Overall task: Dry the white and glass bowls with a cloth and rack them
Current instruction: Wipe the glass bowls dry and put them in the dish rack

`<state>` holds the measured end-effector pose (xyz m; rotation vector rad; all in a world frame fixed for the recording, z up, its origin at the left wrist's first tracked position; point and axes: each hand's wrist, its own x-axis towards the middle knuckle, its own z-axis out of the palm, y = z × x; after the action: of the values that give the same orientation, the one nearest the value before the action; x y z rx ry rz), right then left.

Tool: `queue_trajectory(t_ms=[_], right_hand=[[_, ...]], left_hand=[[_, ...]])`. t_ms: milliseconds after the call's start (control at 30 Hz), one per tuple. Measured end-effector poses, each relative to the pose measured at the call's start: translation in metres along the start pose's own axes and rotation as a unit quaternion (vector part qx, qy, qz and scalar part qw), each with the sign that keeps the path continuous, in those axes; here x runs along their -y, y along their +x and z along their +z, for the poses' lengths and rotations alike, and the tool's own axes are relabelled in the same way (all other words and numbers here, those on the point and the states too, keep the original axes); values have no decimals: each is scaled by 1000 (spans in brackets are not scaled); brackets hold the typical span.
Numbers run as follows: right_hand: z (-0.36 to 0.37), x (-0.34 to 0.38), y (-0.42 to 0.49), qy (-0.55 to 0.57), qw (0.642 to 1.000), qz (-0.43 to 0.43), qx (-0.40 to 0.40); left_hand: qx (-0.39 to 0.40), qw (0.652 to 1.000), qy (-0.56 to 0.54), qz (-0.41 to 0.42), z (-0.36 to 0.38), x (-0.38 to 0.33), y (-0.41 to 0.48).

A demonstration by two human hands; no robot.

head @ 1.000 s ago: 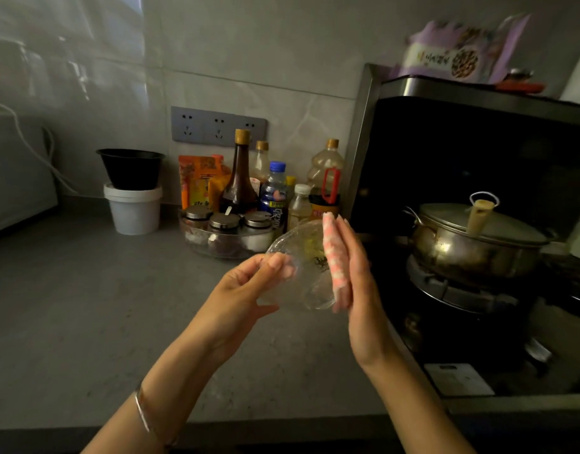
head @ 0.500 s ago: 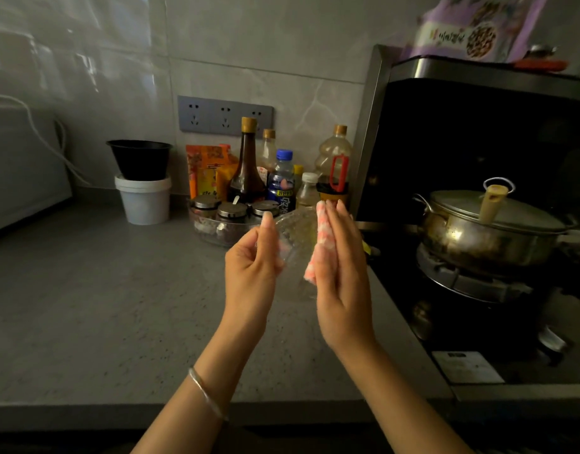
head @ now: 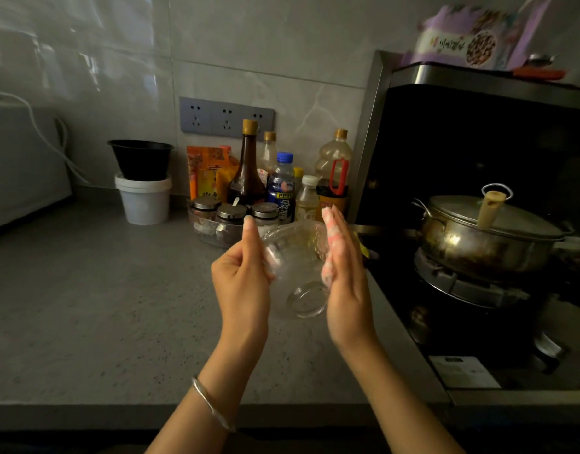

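I am holding the glass bowl (head: 297, 257) in the air over the bench (head: 85, 306), clear, dimly lit, its base tipped toward me. My left hand (head: 241, 283) is gripping one side with curled fingers. My right hand (head: 347, 286), fingers straight, is pressing the pink-checked cloth (head: 332, 240) against the other side. Spice jars (head: 231, 213) and bottles (head: 247, 172) are standing just behind, and a lidded pot (head: 488, 237) is sitting on the stove to the right.

Our left hand (head: 241, 283) grips glass bowl (head: 297, 267) rim above counter (head: 102, 306); our flat right hand (head: 347, 290) presses pink cloth (head: 331, 244) against bowl's side.
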<state>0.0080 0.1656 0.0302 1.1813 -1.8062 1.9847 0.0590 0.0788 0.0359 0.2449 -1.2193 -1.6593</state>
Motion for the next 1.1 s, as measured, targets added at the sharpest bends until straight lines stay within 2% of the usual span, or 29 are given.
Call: queue_trajectory(t_ms=[67,167,233,267,333,400,433,467,533,633,700,767,800,867,900,967,1033,1100], right_hand=[[7,-8,-14,-121,991,-52,6],[9,-12,-16,-351,925,-143,20],[9,-6,-9,-416,889,-189,34],[8,-5,-4,-418,885,-200,42],[3,-5,5,-352,919,-174,41],[-1,-7,9,-183,979,-83,37],[-1,-8,7,-102,993,-38,36],[0,-10,1,-70,997,-22,37],[3,-12,-14,-151,986,-62,43],[6,-11,-16,-357,922,-141,52],[6,-6,-8,-391,902,-179,42],[2,-4,0,-353,918,-179,28],[0,-4,3,-308,938,-161,21],[-5,-7,6,-135,987,-89,14],[-7,-7,7,-24,999,-37,7],[-9,-11,9,110,992,44,-32],[-9,-11,11,126,986,71,-87],[-10,-7,15,115,987,65,-93]], left_hand=[[-10,1000,-9,-3,-2,1,2],[24,1000,10,15,-3,5,2],[46,998,35,33,-3,6,0],[48,997,41,38,-3,7,-1],[39,998,36,36,-2,5,-2],[9,1000,10,11,-2,3,0],[-8,1000,-2,0,-2,2,1],[-18,1000,-7,-5,-3,2,3],[-13,1000,-4,0,-6,2,7],[36,998,34,24,-6,4,4],[59,997,48,26,-4,6,1],[59,997,47,16,-3,5,-1],[50,998,44,5,-3,5,-1],[18,999,25,-43,-2,2,-1],[2,998,11,-68,-2,0,-1],[-13,995,-11,-94,-2,-2,-2],[-6,993,-25,-114,-5,0,-2],[12,991,-19,-131,-10,4,0]])
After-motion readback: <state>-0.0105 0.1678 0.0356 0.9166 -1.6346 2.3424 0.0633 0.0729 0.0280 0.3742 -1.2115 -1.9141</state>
